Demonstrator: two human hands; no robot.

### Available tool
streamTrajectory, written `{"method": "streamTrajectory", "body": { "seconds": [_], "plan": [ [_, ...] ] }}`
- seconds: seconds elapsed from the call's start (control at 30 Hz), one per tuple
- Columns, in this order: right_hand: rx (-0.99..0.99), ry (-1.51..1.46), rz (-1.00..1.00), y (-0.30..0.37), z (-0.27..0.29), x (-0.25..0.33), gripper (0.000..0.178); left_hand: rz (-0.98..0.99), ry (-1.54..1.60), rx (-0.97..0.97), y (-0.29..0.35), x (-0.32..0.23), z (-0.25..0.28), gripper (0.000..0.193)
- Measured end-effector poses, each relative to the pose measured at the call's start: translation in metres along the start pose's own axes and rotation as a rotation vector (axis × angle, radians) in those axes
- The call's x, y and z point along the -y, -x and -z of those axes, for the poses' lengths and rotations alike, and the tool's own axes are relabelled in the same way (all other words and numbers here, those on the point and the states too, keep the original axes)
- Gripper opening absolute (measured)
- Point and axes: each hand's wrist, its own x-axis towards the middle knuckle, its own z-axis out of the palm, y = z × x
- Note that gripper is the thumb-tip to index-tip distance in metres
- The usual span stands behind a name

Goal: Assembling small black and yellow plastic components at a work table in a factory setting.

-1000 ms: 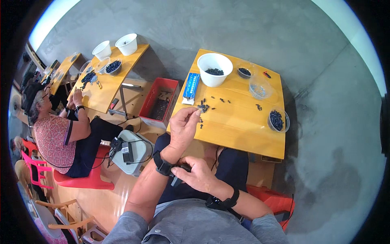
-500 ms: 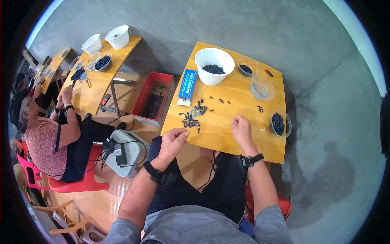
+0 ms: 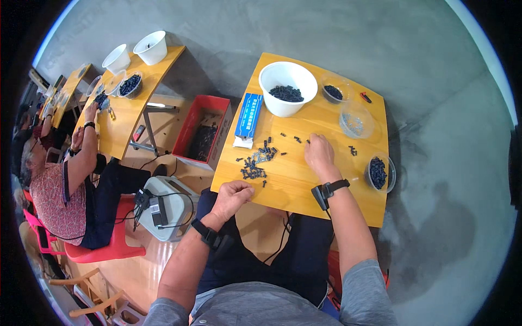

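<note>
My right hand (image 3: 319, 154) is over the middle of the wooden table (image 3: 283, 185), its closed fingertips at a small black cylindrical part (image 3: 308, 142). A short row of similar black parts (image 3: 297, 139) lies just left of those fingertips. By the table's front edge, my left hand (image 3: 234, 198) is closed in a pinch; whatever it holds is too small or hidden. Beyond it spreads a loose pile of black parts and screw-like pieces (image 3: 253, 169). Several more parts (image 3: 353, 150) lie to the right of my right hand.
A white tub (image 3: 266, 87) of black parts stands at the back, beside a blue box (image 3: 248, 117). Clear bowls (image 3: 356, 120) and a red-and-black tool (image 3: 365, 97) line the right side; one bowl holds black parts (image 3: 377, 172). A red bin (image 3: 202, 133) sits on the floor. Another person (image 3: 60, 190) works at left.
My right hand has moved forward and slightly left to a part in the short row. My left hand has come slightly nearer. The other person's arm has reached farther forward.
</note>
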Motion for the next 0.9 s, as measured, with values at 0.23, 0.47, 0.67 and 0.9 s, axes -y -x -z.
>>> {"method": "streamTrajectory", "body": {
  "seconds": [0.23, 0.47, 0.67, 0.9],
  "plan": [
    [0.048, 0.06, 0.116, -0.017, -0.009, 0.013, 0.011, 0.051, 0.012, 0.047, -0.007, 0.003, 0.003, 0.011],
    [0.057, 0.002, 0.192, -0.013, -0.02, 0.031, 0.01, 0.082, 0.038, 0.013, -0.012, 0.0, -0.002, 0.01],
    [-0.027, -0.133, 0.187, -0.011, -0.015, 0.029, 0.013, 0.1, -0.018, -0.008, -0.013, -0.002, -0.003, 0.011],
    [-0.294, 0.0, 0.004, -0.057, 0.062, -0.052, 0.01, 0.101, -0.046, 0.0, -0.011, -0.002, 0.0, 0.012]
  ]
}}
